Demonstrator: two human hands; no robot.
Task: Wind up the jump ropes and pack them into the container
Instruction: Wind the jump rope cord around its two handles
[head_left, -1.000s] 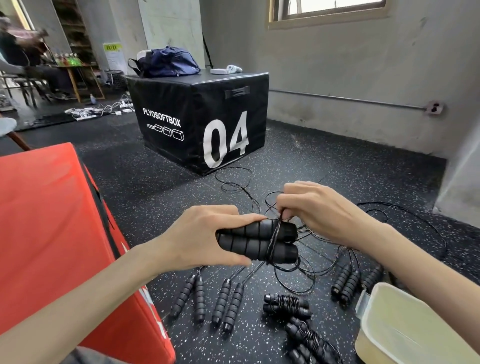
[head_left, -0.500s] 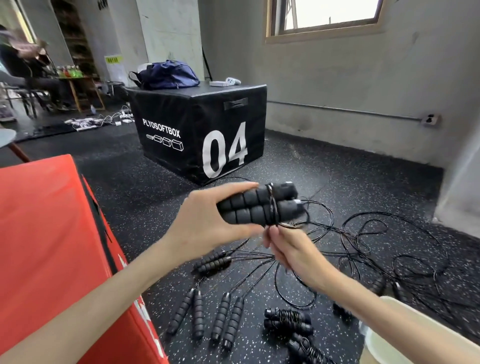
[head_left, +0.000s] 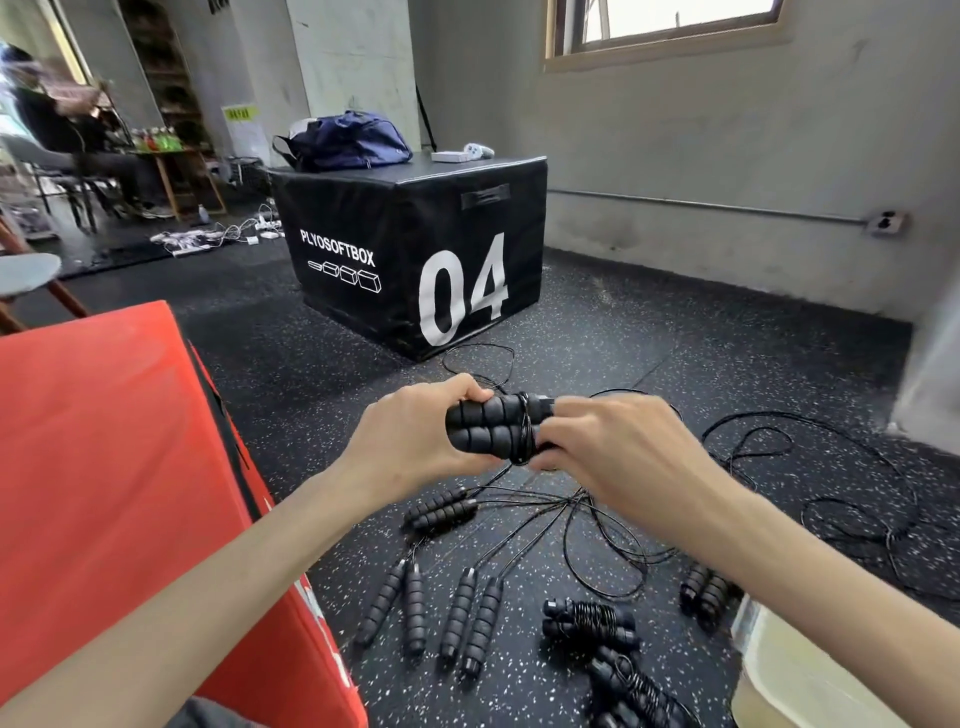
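Note:
My left hand (head_left: 415, 441) grips a pair of black ribbed jump rope handles (head_left: 485, 428) held side by side above the floor. Thin black cord is looped round their right end. My right hand (head_left: 618, 447) pinches that cord at the handles' right end and covers the tips. Loose cord (head_left: 779, 457) trails over the floor to the right. Several unwound handle pairs (head_left: 441, 512) lie on the floor below, beside two wound bundles (head_left: 589, 623). A pale plastic container (head_left: 795, 675) sits at the bottom right, partly behind my right forearm.
A red padded box (head_left: 104, 493) stands close on my left. A black plyo box marked 04 (head_left: 415, 260) sits ahead with a blue bag (head_left: 345, 140) on top. A person sits at the far left. Speckled black rubber floor (head_left: 649, 353) lies between.
My right hand rose from under the handles to their right end, carrying the cord up and round. The handles dropped slightly lower in view. The left hand's grip held.

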